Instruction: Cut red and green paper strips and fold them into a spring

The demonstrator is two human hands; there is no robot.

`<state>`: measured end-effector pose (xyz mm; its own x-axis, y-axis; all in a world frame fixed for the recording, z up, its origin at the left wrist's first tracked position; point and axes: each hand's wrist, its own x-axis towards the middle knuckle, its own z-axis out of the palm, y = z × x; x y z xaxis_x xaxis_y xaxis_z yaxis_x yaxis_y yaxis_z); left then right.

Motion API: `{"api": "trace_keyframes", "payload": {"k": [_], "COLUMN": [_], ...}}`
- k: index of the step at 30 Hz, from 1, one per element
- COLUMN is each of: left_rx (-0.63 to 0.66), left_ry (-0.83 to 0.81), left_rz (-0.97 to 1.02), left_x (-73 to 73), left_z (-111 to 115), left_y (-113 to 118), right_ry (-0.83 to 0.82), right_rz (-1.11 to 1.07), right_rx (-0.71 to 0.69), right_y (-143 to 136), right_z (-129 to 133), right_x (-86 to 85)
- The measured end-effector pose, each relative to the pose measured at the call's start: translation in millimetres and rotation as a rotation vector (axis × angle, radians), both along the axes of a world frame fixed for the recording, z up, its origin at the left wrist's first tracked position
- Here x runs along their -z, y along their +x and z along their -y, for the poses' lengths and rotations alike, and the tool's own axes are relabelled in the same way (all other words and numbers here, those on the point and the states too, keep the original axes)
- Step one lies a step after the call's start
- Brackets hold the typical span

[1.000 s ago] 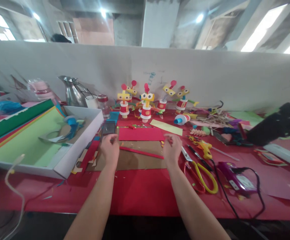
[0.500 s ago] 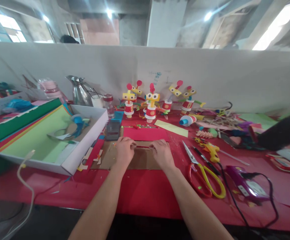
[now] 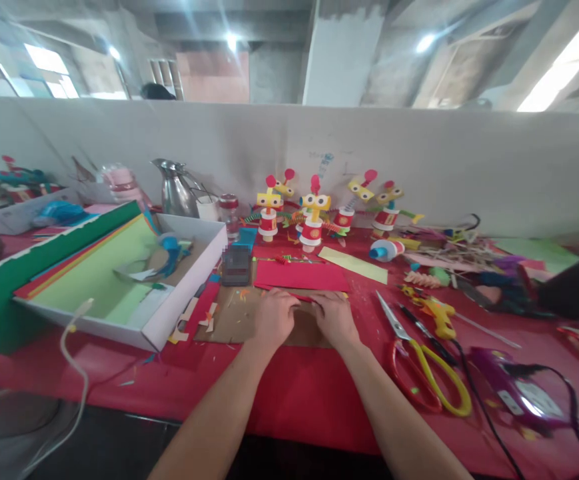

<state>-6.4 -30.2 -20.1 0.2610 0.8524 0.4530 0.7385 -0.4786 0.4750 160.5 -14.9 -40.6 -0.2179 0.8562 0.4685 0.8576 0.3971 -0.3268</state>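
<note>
Both hands meet over a brown cardboard mat [image 3: 234,320] on the red-covered table. My left hand [image 3: 276,317] is closed, its fingertips pinching a narrow red paper strip [image 3: 305,299]. The other end of that strip sits in the closed fingers of my right hand [image 3: 336,317], and a small gap parts the two hands. Just behind them lies a flat red paper sheet [image 3: 302,275]. A dark phone-like device [image 3: 236,265] rests left of the sheet, and a pale yellow strip [image 3: 353,264] lies at its right.
Scissors [image 3: 414,347], a yellow glue gun [image 3: 438,317] and a purple device [image 3: 519,387] with a cable lie to the right. On the left stands a white box [image 3: 189,287] with coloured sheets. Several paper figures [image 3: 312,233] stand behind, before a grey partition [image 3: 249,133].
The view has turned left, so everything sits further right in the picture. My hands have come closer together, still pinching the red strip.
</note>
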Motion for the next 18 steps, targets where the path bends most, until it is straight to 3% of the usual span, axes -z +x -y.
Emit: {"api": "trace_keyframes", "payload": {"k": [5,8,10,14,18], "left_rx": [-0.006,-0.019,-0.142,-0.501,-0.744], "left_ry": [0.136,0.189,0.158,-0.187,-0.320], "left_rz": [0.179,0.135,0.042,-0.227,-0.307], "left_x": [-23.2,-52.4,-75.7,-118.8,-136.1], "left_z": [17,34,43,46,30], "left_y": [0,-31,-71,-182,-293], "right_ry": [0.025,0.079,0.083,0.027,0.013], "right_rz": [0.015,0.028,0.042,0.077,0.074], "right_rx": [-0.050,-0.026,-0.004,0.011,-0.033], "right_y": [1,0,-2,-4,-4], "right_z": [-2,-1,-2,-5,-5], "right_x": [-0.5,-2.8,-1.3,5.5,7.3]}}
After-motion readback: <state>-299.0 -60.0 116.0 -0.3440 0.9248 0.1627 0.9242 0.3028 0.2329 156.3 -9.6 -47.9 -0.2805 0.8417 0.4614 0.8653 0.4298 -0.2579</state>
